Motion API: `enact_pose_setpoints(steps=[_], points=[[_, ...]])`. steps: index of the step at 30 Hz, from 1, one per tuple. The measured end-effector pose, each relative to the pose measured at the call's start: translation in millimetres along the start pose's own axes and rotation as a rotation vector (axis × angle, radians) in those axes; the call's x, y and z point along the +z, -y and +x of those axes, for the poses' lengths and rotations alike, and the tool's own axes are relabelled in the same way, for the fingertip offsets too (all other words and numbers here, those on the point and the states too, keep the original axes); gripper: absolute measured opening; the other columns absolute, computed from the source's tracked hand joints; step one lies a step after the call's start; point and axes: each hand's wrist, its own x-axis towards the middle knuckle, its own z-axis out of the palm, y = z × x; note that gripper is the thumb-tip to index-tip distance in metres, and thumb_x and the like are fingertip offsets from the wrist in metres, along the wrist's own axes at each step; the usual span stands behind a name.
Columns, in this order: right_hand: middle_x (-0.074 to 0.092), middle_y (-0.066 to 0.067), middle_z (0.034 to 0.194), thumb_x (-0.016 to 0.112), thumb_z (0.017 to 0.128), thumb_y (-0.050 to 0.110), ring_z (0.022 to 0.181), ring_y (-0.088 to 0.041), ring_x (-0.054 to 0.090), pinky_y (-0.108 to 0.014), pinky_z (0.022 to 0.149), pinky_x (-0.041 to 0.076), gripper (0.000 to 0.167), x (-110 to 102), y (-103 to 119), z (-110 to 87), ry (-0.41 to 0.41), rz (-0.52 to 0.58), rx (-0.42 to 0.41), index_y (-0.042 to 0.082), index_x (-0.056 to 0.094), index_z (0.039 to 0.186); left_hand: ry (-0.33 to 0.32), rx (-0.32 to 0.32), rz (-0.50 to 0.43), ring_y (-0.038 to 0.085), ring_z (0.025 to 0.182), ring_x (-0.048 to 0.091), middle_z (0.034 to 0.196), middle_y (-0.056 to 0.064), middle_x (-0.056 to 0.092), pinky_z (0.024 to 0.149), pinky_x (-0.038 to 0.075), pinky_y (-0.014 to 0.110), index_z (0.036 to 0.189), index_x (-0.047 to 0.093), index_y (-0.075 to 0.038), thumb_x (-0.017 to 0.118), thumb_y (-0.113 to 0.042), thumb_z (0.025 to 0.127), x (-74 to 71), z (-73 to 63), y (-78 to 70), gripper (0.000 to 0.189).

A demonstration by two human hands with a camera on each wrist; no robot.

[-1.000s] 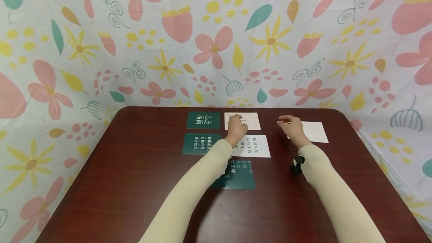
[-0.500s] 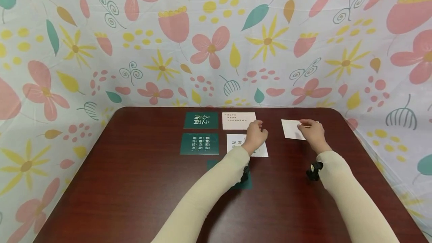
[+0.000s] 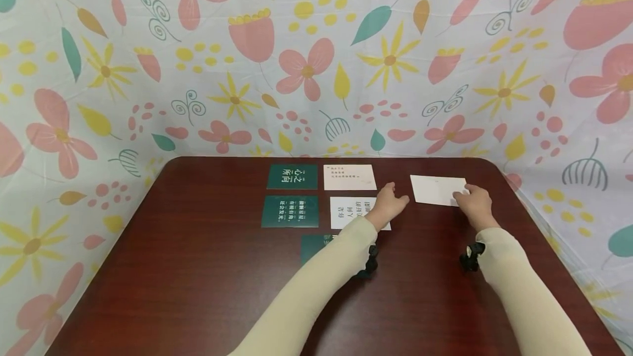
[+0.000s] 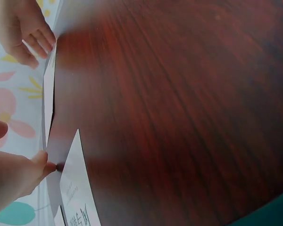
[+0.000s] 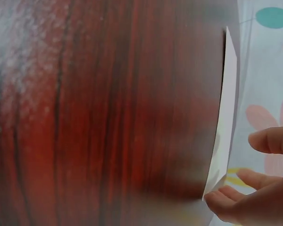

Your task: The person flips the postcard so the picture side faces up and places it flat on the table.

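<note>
A white card (image 3: 435, 189) with hardly any print lies at the right of the table's far half. At its right end is my right hand (image 3: 476, 206); in the right wrist view the fingertips (image 5: 219, 202) touch the card's end while the thumb stands apart from it. My left hand (image 3: 388, 206) reaches over the corner of a white printed card (image 3: 346, 213), thumb and fingers spread, holding nothing. In the left wrist view, its fingertips are near the tabletop, between this printed card (image 4: 78, 188) and the blank-looking one (image 4: 49, 94).
A cream card (image 3: 350, 177) with small print and two green lettered cards, one at the back (image 3: 292, 177) and one below it (image 3: 290, 211), lie in rows. Another green card (image 3: 312, 249) is partly under my left forearm. A floral cloth (image 3: 316, 70) hangs behind the brown table (image 3: 198, 268).
Both hands have moved right. The left hand has left the cream card, uncovering it. The right hand has slid along to the right end of the blank-looking card, which now lies further left.
</note>
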Motion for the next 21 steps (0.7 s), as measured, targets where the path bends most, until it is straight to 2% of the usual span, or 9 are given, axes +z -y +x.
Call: enact_pose_setpoints(steps=[4, 8, 15, 21], points=[[0.028, -0.043, 0.14, 0.042, 0.097, 0.018, 0.131, -0.054, 0.027, -0.059, 0.106, 0.029, 0.06, 0.1, -0.1, -0.5, 0.015, -0.04, -0.007, -0.021, 0.026, 0.14, 0.015, -0.006, -0.012, 0.024, 0.128, 0.047, 0.141, 0.011, 0.047, 0.1, 0.044, 0.032, 0.146, 0.036, -0.002, 0.06, -0.018, 0.095, 2.0, 0.8, -1.8, 0.059], [0.03, -0.043, 0.138, 0.041, 0.095, 0.017, 0.13, -0.054, 0.029, -0.059, 0.104, 0.031, 0.059, 1.0, 0.5, -0.8, 0.008, -0.021, -0.013, -0.022, 0.028, 0.138, 0.039, 0.004, -0.054, 0.024, 0.128, 0.048, 0.14, 0.013, 0.048, 0.099, 0.044, 0.03, 0.145, 0.036, 0.001, 0.06, -0.015, 0.094, 7.0, 1.9, -2.9, 0.059], [0.032, -0.042, 0.138, 0.041, 0.096, 0.019, 0.128, -0.052, 0.033, -0.059, 0.101, 0.035, 0.059, 1.6, 1.8, -1.2, 0.023, 0.023, 0.009, -0.021, 0.03, 0.138, 0.09, -0.005, -0.184, 0.024, 0.13, 0.046, 0.141, 0.014, 0.046, 0.103, 0.041, 0.029, 0.146, 0.033, 0.003, 0.06, -0.013, 0.093, 13.6, 3.6, -1.4, 0.061], [0.033, -0.041, 0.138, 0.041, 0.095, 0.019, 0.127, -0.05, 0.034, -0.058, 0.101, 0.035, 0.059, 3.0, 2.0, -0.8, 0.009, 0.055, 0.002, -0.021, 0.032, 0.137, 0.132, -0.018, -0.212, 0.024, 0.13, 0.047, 0.143, 0.013, 0.045, 0.102, 0.042, 0.03, 0.147, 0.031, 0.001, 0.059, -0.014, 0.093, 13.2, 3.4, 0.8, 0.063]])
